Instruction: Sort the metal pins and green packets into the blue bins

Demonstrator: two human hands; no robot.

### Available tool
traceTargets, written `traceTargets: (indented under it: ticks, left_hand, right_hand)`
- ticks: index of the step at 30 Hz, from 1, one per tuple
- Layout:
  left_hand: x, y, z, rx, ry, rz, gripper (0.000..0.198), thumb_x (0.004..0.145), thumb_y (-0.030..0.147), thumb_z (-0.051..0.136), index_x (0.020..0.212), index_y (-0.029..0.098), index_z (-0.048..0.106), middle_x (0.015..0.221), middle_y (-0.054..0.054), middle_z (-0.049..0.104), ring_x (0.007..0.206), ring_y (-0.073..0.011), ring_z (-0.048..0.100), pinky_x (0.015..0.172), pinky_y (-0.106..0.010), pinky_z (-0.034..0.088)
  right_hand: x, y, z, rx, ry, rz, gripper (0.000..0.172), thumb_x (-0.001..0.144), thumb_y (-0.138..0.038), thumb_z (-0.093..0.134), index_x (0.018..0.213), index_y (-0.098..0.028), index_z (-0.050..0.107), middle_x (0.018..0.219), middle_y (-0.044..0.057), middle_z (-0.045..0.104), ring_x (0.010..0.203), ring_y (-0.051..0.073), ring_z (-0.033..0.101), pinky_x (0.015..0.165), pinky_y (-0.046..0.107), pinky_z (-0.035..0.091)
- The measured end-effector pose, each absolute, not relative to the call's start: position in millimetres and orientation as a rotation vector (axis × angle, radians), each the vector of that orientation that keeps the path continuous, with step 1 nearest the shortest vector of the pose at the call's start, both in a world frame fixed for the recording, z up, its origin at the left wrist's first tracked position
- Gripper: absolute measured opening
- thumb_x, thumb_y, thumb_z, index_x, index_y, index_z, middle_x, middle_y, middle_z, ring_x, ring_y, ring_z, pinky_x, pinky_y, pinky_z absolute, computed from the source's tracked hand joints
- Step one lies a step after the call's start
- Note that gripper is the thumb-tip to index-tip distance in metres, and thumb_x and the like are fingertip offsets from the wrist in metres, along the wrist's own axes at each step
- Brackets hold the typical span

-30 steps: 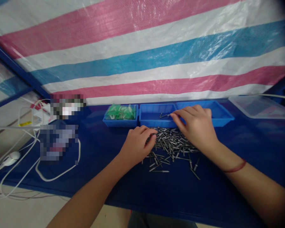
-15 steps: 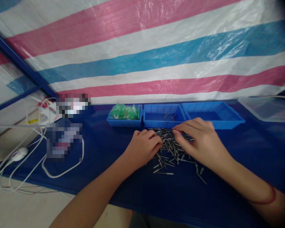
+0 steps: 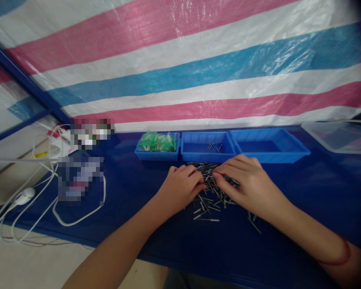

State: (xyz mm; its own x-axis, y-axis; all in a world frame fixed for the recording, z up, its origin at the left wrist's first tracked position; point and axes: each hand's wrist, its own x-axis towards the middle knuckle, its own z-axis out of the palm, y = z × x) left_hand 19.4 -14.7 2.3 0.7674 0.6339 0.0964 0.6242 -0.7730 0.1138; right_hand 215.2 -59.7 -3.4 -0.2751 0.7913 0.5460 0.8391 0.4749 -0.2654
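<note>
A loose pile of thin metal rivets lies on the dark blue table, in front of the blue bins. My left hand rests at the pile's left edge with its fingers curled and closed; whatever they may hold is hidden. From the right, my right hand reaches over the pile, thumb and fingertips close together at the rivets. Anything between those fingertips is too small to make out. A few rivets lie in the middle blue bin. Some stray ones are beside my right wrist.
The left bin holds green plastic packets, and the right blue bin stands beside the middle one. A clear plastic lid lies at far right. White cables and blurred items are at left. Striped sheeting hangs behind.
My right hand has shifted slightly left and down, deeper over the pile and closer to my left hand. My left hand has hardly moved.
</note>
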Motion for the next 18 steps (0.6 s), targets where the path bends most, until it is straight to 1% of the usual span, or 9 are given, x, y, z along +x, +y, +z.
traceTargets:
  ticks: [5,8,11,18]
  left_hand:
    - [19.1,-13.9,2.0,2.849,1.036,0.22,0.022,0.095,0.037,0.046,0.093,0.019,0.06,0.097,-0.002,0.059,0.09,-0.0173,0.054,0.073,-0.031,0.032]
    - [17.9,-14.6,1.9,2.828,1.003,0.242,0.023,0.092,0.041,0.051,0.095,0.021,0.061,0.099,-0.002,0.06,0.094,-0.0186,0.054,0.075,-0.032,0.032]
    - [16.9,-15.6,2.1,2.819,0.988,0.249,0.023,0.087,0.043,0.058,0.096,0.023,0.061,0.101,-0.001,0.06,0.096,-0.0197,0.054,0.075,-0.032,0.032]
    - [17.3,-13.9,0.7,2.855,0.979,0.201,0.024,0.089,0.045,0.055,0.091,0.021,0.06,0.097,-0.001,0.059,0.094,-0.0189,0.053,0.074,-0.031,0.031]
  right_hand:
    - [214.5,-59.5,-6.2,-1.307,-2.206,-0.038,0.015,0.087,-0.026,0.054,0.083,-0.021,0.068,0.082,0.004,0.068,0.082,0.02,0.056,0.073,0.035,0.035]
    - [213.8,-59.7,-7.8,-1.298,-2.262,-0.005,0.013,0.086,-0.024,0.056,0.084,-0.021,0.068,0.08,0.004,0.067,0.083,0.021,0.055,0.072,0.035,0.034]
    - [213.5,-59.8,-7.8,-1.302,-2.272,0.008,0.014,0.087,-0.024,0.055,0.084,-0.021,0.068,0.08,0.005,0.066,0.083,0.021,0.054,0.073,0.035,0.034]
    - [211.9,-60.6,-4.5,-1.321,-2.28,0.038,0.018,0.089,-0.026,0.052,0.082,-0.02,0.067,0.077,0.005,0.065,0.081,0.02,0.053,0.072,0.035,0.034]
